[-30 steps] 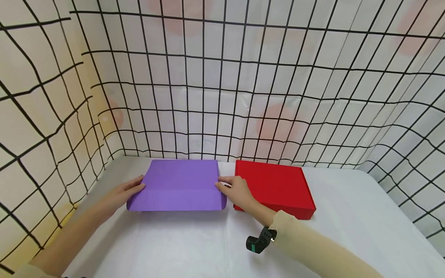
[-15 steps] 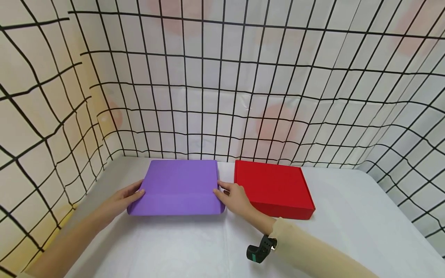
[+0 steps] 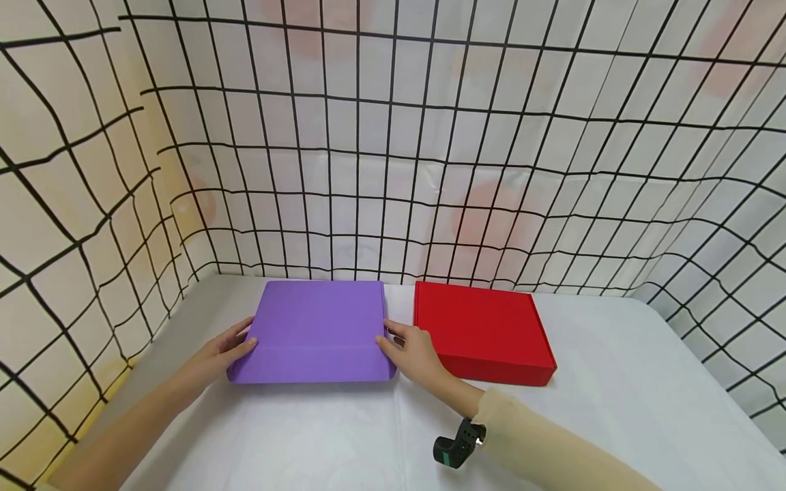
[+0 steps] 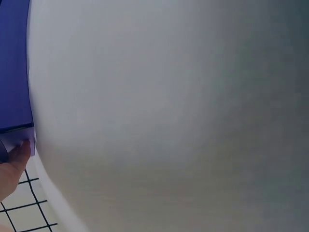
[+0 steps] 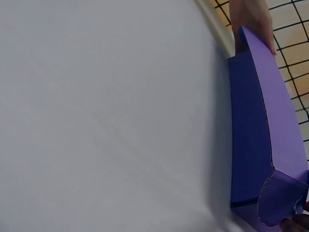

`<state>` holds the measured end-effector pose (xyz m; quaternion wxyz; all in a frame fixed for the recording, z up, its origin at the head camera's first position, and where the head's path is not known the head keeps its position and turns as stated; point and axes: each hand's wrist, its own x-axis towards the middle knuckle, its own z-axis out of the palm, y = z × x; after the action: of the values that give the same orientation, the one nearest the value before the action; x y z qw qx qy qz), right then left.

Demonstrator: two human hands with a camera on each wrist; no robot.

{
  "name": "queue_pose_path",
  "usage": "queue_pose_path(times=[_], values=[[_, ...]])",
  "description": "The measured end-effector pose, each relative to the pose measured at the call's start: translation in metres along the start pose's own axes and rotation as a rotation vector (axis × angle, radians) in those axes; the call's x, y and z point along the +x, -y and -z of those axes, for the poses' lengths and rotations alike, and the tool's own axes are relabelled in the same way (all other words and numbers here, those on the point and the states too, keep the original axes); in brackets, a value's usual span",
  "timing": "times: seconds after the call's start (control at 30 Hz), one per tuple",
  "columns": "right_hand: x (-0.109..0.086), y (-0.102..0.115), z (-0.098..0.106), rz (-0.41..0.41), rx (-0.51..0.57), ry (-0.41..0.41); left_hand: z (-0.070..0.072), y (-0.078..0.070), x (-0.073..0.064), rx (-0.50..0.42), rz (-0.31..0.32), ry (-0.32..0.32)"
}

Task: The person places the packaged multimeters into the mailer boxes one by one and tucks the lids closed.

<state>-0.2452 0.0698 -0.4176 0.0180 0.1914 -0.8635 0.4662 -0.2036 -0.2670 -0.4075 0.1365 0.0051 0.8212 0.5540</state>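
Note:
A purple cardboard box [image 3: 319, 314] lies on the table's left half, its lid over the top. The lid's front flap [image 3: 313, 365] slants down and stands out from the box's front wall [image 5: 248, 130]. My left hand [image 3: 215, 354] holds the lid at its left front, thumb on the top edge and fingers at the side. At the right front, my right hand [image 3: 417, 351] pinches the lid, thumb on the flap's fold and index finger along the side. In the right wrist view a side ear [image 5: 282, 198] of the flap sticks out beside the right fingers.
A shut red cardboard box [image 3: 485, 331] sits just right of my right hand. White cloth covers the table [image 3: 307, 436]. Black wire grid [image 3: 393, 170] stands behind and at both sides. A black strap [image 3: 457, 443] hangs from my right wrist.
The lid's front flap has bent further down and its front edge has dropped. Both hands have moved slightly down and toward me with it. The red box stays put.

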Motion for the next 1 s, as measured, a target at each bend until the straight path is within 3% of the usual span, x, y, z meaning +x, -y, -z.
queue_pose_path(times=[0.1,0.27,0.37,0.5,0.67,1.0], values=[[-0.002,0.000,-0.001,0.019,0.011,-0.025,-0.002,0.001,-0.002,0.078,0.013,-0.054],[-0.009,-0.001,-0.003,0.006,0.037,-0.035,-0.005,0.004,-0.004,0.289,0.025,-0.168],[-0.013,-0.001,-0.003,-0.003,0.010,-0.023,-0.005,0.005,-0.008,0.379,0.009,-0.198],[-0.019,0.001,-0.003,-0.003,-0.050,0.010,-0.008,0.003,-0.013,0.423,-0.025,-0.181],[-0.025,0.003,-0.001,-0.040,-0.035,0.083,-0.012,0.000,-0.017,0.428,-0.054,-0.136],[-0.028,0.008,0.007,-0.104,-0.016,0.190,-0.013,-0.004,-0.024,0.455,-0.006,-0.115]])
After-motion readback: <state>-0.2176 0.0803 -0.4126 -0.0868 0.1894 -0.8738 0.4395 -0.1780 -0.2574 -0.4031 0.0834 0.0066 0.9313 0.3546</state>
